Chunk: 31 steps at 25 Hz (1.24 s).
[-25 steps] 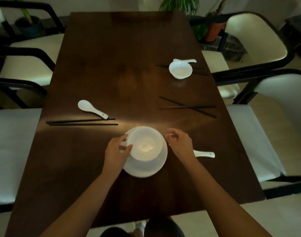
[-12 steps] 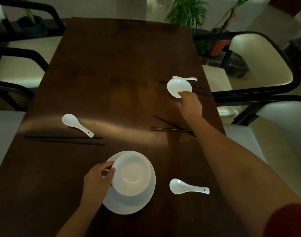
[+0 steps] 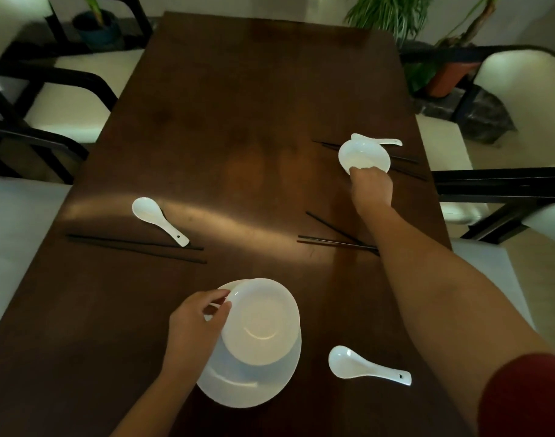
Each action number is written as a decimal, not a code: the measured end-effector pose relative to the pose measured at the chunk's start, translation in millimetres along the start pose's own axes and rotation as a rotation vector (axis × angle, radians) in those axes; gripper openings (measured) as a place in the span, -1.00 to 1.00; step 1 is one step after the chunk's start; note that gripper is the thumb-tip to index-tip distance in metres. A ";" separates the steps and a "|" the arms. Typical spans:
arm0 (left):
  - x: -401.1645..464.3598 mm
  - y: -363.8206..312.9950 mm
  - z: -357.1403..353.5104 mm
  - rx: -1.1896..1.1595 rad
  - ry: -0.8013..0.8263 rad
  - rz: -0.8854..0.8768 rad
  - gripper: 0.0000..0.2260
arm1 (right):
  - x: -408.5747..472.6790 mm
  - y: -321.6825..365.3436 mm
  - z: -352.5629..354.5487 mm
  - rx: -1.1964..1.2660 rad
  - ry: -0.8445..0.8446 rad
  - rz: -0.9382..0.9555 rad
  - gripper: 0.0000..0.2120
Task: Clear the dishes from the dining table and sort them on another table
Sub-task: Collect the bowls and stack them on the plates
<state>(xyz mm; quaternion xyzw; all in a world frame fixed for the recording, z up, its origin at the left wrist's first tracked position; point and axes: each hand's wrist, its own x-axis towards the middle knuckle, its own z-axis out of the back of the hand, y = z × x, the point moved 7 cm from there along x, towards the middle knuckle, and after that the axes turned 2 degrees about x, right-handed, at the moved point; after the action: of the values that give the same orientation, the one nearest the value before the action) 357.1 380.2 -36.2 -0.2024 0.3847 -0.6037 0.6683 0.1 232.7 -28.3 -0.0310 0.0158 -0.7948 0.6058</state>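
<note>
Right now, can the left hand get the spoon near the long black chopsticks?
Probably not yet: the left hand is busy holding the bowl. Nothing blocks the way to the spoon.

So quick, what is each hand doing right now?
Left hand: grips the large white ceramic bowl by its rim.
Right hand: grips the small white ceramic bowl.

I am in a home dining room. I stand at a long dark wooden dining table (image 3: 238, 121) with cream-cushioned, black-framed chairs (image 3: 77, 102) on both long sides. White bowls (image 3: 363, 156), soup spoons (image 3: 158, 219) and black chopsticks (image 3: 134, 247) lie at separate place settings, and potted plants (image 3: 393, 17) stand on the floor beyond the table's far end.
</note>
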 end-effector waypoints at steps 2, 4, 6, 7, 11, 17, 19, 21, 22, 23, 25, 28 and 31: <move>0.4 2.4 0.1 -0.007 -0.007 0.012 -0.82 | 3.4 -0.7 -3.9 -0.045 -0.005 0.013 -0.79; -0.8 3.3 -0.4 -0.015 -0.009 0.012 -0.83 | 6.6 -2.9 -4.9 -0.073 -0.026 0.012 -0.80; -1.3 4.3 -0.5 -0.029 -0.008 0.010 -0.84 | 5.6 -5.2 -4.6 -0.067 -0.059 0.023 -0.81; -1.3 4.9 -0.3 -0.036 -0.004 0.009 -0.84 | 1.6 -5.0 -4.0 -0.062 -0.074 0.038 -0.82; -1.1 6.1 0.9 -0.090 0.044 0.038 -0.85 | -40.1 16.2 19.6 0.086 -0.199 0.202 -0.84; -1.7 5.1 3.2 -0.265 0.173 0.166 -0.87 | -170.7 69.6 72.2 0.434 -0.485 0.598 -0.84; -3.4 4.2 4.3 -0.299 0.209 0.214 -0.89 | -203.1 77.2 79.2 0.539 -0.501 0.621 -0.89; -5.9 3.3 3.1 -0.363 0.243 0.280 -0.81 | -226.7 84.2 82.1 0.570 -0.484 0.652 -0.89; -6.7 3.7 3.0 -0.391 0.247 0.345 -0.74 | -236.4 87.9 83.4 0.565 -0.474 0.675 -0.89; -6.7 4.4 3.3 -0.409 0.244 0.404 -0.67 | -244.8 91.5 84.4 0.558 -0.464 0.700 -0.89; -3.5 3.8 3.9 -0.416 0.228 0.443 -0.62 | -258.8 98.0 84.1 0.528 -0.443 0.752 -0.87; -1.7 1.3 5.9 -0.372 0.190 0.367 -0.79 | -274.0 106.7 81.0 0.475 -0.423 0.826 -0.82; -4.5 -1.0 5.3 -0.246 0.187 0.186 -0.86 | -283.2 110.4 75.7 0.455 -0.399 0.878 -0.77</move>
<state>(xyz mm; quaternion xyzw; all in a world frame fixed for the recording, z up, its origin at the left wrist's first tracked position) 360.5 383.3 -31.1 -0.1893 0.5332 -0.5036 0.6529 186.3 477.3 31.7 -0.0396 -0.2610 -0.4286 0.8640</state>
